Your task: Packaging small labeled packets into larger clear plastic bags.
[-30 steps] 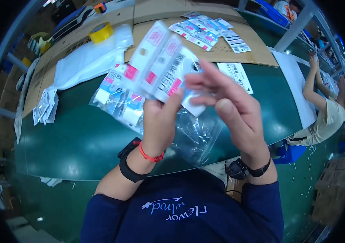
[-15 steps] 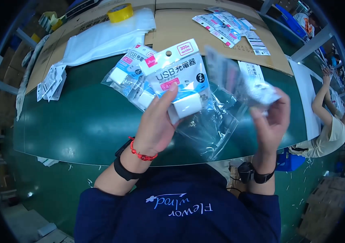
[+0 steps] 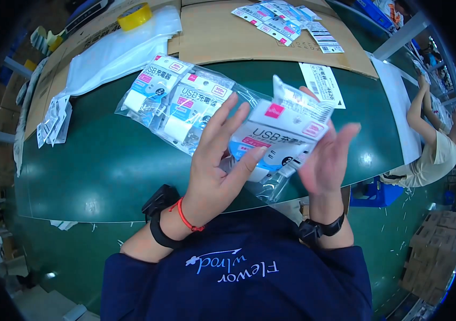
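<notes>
Pressing from both sides, the two hands hold a packaged charger up in front of the chest, above the near edge of the green worktop. The left hand is raised with its back to the camera, fingers spread and nearly straight, the fingertips lying against the left face of the pack; a red string and a dark band circle its wrist. The right hand stands opposite, palm turned inward, fingers long and flat against the right side of the pack, a dark band on its wrist too. Neither grip is curled shut: both are open, flat-handed, the pack sandwiched between them. The pack is a clear pouch with a white card and a pink mark, tilted, its top corner pointing up and away.

Just behind the left hand, a clear bag of similar packs lies on the worktop, partly hidden by the fingers. Further back sit a sheet of brown cardboard, more small packs on it, a white label strip, a white plastic bag and a roll of yellow tape. A stack of small pouches lies at the left. At the far right another person leans over the worktop.
</notes>
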